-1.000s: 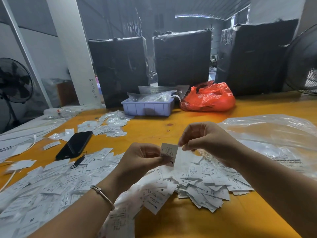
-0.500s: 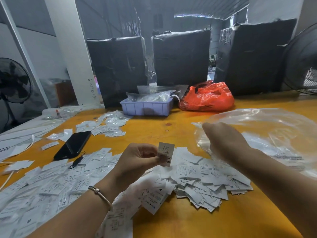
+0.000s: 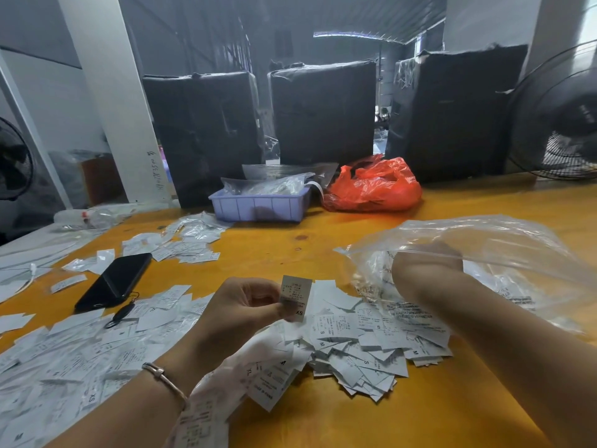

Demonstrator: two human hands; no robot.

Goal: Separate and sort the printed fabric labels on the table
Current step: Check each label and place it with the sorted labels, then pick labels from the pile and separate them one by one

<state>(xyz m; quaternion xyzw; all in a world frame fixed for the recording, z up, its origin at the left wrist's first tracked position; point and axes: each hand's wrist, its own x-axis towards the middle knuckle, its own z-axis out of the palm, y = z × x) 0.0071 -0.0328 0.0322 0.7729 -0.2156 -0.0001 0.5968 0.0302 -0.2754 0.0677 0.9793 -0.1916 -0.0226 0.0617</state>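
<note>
A yellow-orange wooden desk (image 3: 323, 421) fills the lower view, strewn with small white printed fabric labels. The left hand (image 3: 239, 313) pinches one white label with a size mark (image 3: 295, 297) upright between thumb and curled fingers, above a loose heap of labels (image 3: 365, 347) at the desk's near centre. A wider spread of labels (image 3: 64, 360) covers the near left, and a smaller scatter of labels in clear sleeves (image 3: 190, 237) lies further back. The right hand (image 3: 426, 270) reaches into a large clear plastic bag (image 3: 504, 253) lying on the right of the desk; the film blurs its fingers, so whether they grip anything cannot be told. A thin metal bangle (image 3: 164, 378) circles the left wrist.

A black smartphone (image 3: 114, 281) lies face up left of centre, a small black loop tag (image 3: 121, 315) beside its near end. Toward the far edge sit a lilac plastic tray holding clear packets (image 3: 258, 206) and, just to its right, a crumpled red plastic bag (image 3: 374, 185). Behind them stand three tall bundles wrapped in black film (image 3: 323, 111). A white pillar (image 3: 109, 92) rises at the left, and a dark standing fan (image 3: 562, 114) shows at the right edge.
</note>
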